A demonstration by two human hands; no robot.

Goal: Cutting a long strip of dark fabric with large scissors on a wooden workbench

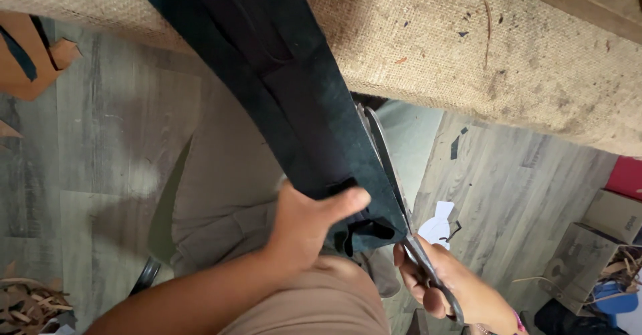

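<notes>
Cutting dark cloth (294,94) with scissors (401,201) below the burlap-covered bench (521,54).

Left hand (307,225) at 6 o'clock, fingers closed around the cloth's lower end, thumb on top. Right hand (448,285) at 5 o'clock, fingers curled through the scissor handles, blades running up the cloth's right edge toward 12. Cardboard boxes (595,241) on the floor at 4.
</notes>
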